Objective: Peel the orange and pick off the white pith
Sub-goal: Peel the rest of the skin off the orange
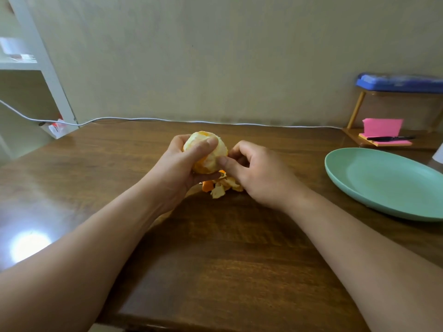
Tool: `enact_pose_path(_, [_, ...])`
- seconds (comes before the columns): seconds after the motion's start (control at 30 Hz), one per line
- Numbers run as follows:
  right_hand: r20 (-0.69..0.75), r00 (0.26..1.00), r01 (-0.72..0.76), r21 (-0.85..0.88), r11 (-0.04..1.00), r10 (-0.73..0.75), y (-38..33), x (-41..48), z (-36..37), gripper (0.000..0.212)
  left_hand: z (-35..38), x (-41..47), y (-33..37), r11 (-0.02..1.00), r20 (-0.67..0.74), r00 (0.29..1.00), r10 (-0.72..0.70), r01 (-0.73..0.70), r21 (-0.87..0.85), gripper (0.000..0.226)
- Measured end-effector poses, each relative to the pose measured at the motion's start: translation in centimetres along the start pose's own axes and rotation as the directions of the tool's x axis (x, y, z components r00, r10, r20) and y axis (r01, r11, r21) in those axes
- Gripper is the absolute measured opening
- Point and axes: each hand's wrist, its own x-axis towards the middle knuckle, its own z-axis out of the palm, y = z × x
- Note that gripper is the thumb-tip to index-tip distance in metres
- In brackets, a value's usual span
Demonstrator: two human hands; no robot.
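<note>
Peel's pretty much off, scraps [223,188] piled on the table [215,259] right under the hands. Left hand [177,168] is wrapped round the orange [206,149], holding it up above the table, and the right hand [259,173] pinches at its right side with thumb and curled fingers. Loads of white pith on it though, so I'd say most of the picking is left.

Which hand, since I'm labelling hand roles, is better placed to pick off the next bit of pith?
Right. The left hand grips the orange; the right hand pinches at its pith-covered side.
</note>
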Motion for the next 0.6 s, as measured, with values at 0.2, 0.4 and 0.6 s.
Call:
enact_pose_path(0.2, [0.072, 0.996, -0.042, -0.059, 0.997, 0.046, -0.3, -0.1, -0.4, 0.026, 0.4, -0.4, -0.2, 0.993, -0.022, 0.998, 0.051, -0.049, 0.109, 0.069])
enact_pose_path(0.4, [-0.006, 0.999, -0.042, -0.04, 0.998, 0.042, -0.8, -0.3, 0.5, 0.03, 0.7, -0.7, -0.8, 0.953, -0.05, 0.987, 0.152, -0.132, 0.273, 0.063])
enact_pose_path(0.6, [0.011, 1.0, -0.021, -0.049, 0.999, 0.021, -0.8, -0.5, 0.6, 0.024, 1.0, -0.7, -0.6, 0.967, -0.072, 0.986, 0.147, -0.128, 0.221, 0.069])
